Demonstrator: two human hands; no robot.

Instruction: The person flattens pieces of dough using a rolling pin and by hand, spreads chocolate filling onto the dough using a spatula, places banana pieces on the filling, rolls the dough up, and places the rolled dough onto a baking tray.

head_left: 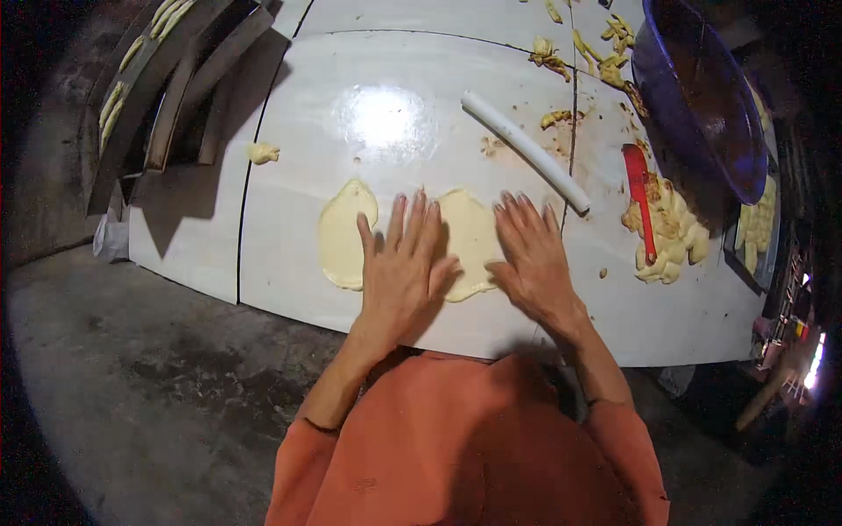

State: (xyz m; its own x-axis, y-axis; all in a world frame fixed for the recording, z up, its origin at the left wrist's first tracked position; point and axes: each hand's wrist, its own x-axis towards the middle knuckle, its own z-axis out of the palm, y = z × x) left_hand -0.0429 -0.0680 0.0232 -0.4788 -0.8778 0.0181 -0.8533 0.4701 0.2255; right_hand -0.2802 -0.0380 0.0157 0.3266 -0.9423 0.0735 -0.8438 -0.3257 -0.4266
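Observation:
Two flattened pale yellow pieces of dough lie side by side on the white tiled table. My left hand (402,263) is open, palm down with fingers spread, between the left dough piece (342,237) and the right dough piece (467,237). Its thumb tip reaches the right piece's lower left edge. On the other side, my right hand (537,261) lies open and flat, with its fingers pointing away from me and its thumb at the right piece's edge. What is under the palms is hidden. Beyond my right hand rests a white rolling pin (524,151), set diagonally.
A red spatula (643,202) lies on a heap of dough (675,232) with brown filling at the right. Behind it stands a large blue tub (702,96). Dough scraps (548,57) are scattered nearby. A small dough lump (263,153) and stacked metal trays (171,114) are at the left.

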